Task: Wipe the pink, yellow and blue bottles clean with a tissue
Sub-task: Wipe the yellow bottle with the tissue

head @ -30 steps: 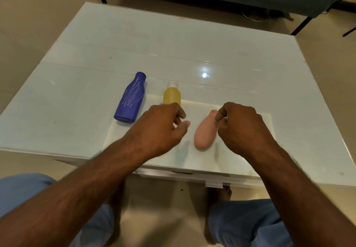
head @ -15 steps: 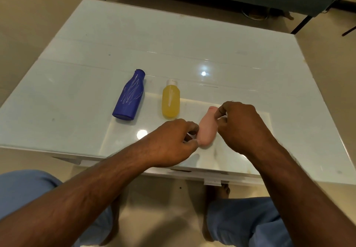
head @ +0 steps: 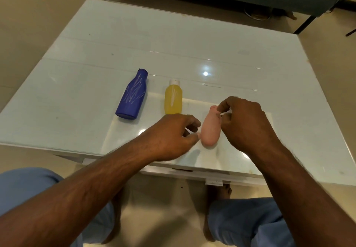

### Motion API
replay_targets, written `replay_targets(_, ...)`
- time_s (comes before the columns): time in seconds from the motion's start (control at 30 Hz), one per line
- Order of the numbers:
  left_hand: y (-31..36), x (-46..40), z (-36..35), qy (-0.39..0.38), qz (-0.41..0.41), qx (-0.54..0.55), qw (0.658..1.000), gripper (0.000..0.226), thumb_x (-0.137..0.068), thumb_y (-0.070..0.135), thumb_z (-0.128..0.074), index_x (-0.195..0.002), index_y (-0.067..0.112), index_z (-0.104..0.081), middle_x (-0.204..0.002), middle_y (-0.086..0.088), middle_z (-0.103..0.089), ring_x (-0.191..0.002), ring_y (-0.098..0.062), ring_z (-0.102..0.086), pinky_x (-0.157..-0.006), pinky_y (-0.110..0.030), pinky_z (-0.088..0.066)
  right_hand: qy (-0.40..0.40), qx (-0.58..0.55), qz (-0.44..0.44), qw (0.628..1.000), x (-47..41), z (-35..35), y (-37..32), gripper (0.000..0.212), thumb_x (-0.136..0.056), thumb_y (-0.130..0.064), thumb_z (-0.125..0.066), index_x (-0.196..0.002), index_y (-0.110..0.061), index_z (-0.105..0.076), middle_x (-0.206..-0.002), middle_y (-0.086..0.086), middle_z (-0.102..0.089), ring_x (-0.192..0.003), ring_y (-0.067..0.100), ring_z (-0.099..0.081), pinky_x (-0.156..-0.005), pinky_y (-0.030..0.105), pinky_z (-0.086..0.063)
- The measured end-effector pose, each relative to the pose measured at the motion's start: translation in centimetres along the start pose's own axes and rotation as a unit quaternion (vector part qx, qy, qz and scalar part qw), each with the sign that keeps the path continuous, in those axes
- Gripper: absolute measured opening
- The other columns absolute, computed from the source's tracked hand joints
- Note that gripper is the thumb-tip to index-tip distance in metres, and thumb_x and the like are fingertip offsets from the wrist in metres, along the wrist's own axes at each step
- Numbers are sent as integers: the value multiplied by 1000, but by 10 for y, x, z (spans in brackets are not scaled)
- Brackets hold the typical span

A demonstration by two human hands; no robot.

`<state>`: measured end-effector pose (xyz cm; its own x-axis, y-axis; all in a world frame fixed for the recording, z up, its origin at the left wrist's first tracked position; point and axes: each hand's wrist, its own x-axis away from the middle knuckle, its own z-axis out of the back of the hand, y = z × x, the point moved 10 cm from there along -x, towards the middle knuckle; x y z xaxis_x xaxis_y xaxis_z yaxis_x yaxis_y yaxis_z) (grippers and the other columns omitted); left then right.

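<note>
**A:** Talk me through it. Where are your hands?

**B:** Both are low over the near part of the counter (head: 192, 40), one on either side of the pink bottle (head: 211, 129). My right hand (head: 244, 123) is at the bottle's neck end, fingers curled, thumb and forefinger pinched on a small white scrap, which I take to be the tissue (head: 226, 113). Only a sliver of it shows.

**A:** And the left?

**B:** My left hand (head: 171, 137) sits just beside the bottle's base, fingers curled inward. There's a thin white sliver between thumb and fingers, so it looks pinched on something too, though it's too small and blurred to name. The thumb tip is right against the pink bottle's bottom edge.

**A:** How's the pink one lying?

**B:** Flat on its side, neck pointing away from me, near the front edge of the counter.

**A:** The other two?

**B:** Also lying down, necks pointing away. The yellow bottle (head: 173, 100), white cap on, is just left of the pink one and slightly farther back; my left knuckles are close to its base. The blue bottle (head: 133, 96) is further left again, well apart from both hands, with pale scribbled streaks across its body. The yellow one has a faint pale streak as well.

**A:** Anything else in shot?

**B:** My knees in blue trousers (head: 250, 221) below the counter's edge, and bare feet on the floor.
</note>
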<state>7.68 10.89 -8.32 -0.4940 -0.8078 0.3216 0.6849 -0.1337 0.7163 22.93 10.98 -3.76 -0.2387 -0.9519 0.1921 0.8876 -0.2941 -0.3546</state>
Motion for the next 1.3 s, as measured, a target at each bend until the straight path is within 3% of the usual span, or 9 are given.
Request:
replay_targets(0.1,-17,-1,41,134,36,55,989,31,-99,37,-63,-128,26,-66,-115,13,-68,-96,-1,-64,-80,-14,-49,52,-135,40,989,2,12,-10,31,-99,-6,-57,-122,-22,-69,-120,-1,-73,-105,20,-72,-97,40,-60)
replay_targets(0.23,-47,-2,64,221,111,72,966,58,-95,41,-68,-146,24,-47,-142,0,-54,-122,-17,-59,-97,-37,-53,4,-241,64,968,-1,-9,-24,37,-100,-9,-59,-134,-23,-65,-122,-5,-72,-107,16,-74,-103,44,-60)
replay_targets(0.37,-54,-7,51,185,143,59,971,76,-93,44,-70,-155,20,-32,-150,-6,-48,-130,-24,-55,-98,-38,-50,-85,-268,45,959,-2,-41,-37,47,-101,-11,-58,-147,-24,-57,-134,-6,-67,-110,13,-73,-105,43,-59)
replay_targets(0.53,-44,-11,41,150,114,42,981,68,-94,44,-68,-150,20,-38,-142,-3,-58,-121,-20,-61,-95,-35,-53,-142,-235,26,961,-6,-70,-40,71,-81,-38,-50,-151,-31,-49,-139,-6,-61,-136,34,-53,-114,51,-49)
replay_targets(0.7,-41,-9,42,142,113,10,983,62,-92,47,-70,-143,19,-48,-126,-1,-65,-105,-18,-65,-84,-30,-52,-156,-271,-15,950,-3,-77,-35,76,-76,-39,-52,-151,-33,-49,-137,3,-61,-141,30,-49,-105,48,-58)
replay_targets(0.9,-42,-5,48,165,124,18,978,40,-96,35,-69,-130,17,-60,-116,0,-72,-99,-17,-71,-91,-34,-58,-146,-285,-23,947,-9,-74,-27,48,-97,-9,-59,-140,-30,-60,-140,6,-57,-92,17,-77,-87,37,-66)
replay_targets(1.07,-40,-4,40,127,115,354,919,37,-97,14,-68,-133,9,-61,-109,-5,-72,-95,-19,-77,-88,-32,-62,32,-364,-14,931,-13,-21,-15,34,-102,-16,-55,-132,-30,-63,-127,-6,-67,-115,18,-68,-98,40,-58)
replay_targets(1.2,-18,-2,34,82,49,311,946,49,-93,23,-73,-138,23,-56,-115,0,-75,-99,-16,-77,-95,-39,-60,16,-456,-22,890,-15,-10,-12,25,-109,-37,-53,-123,-26,-70,-115,-6,-73,-93,8,-69,-73,25,-50)
replay_targets(1.3,-7,2,28,68,21,241,968,54,-89,33,-75,-139,27,-55,-116,5,-76,-99,-13,-76,-96,-41,-60,-5,-431,6,902,-14,-16,-17,29,-109,-42,-53,-110,-23,-75,-95,-10,-74,-80,5,-66,-69,23,-47)
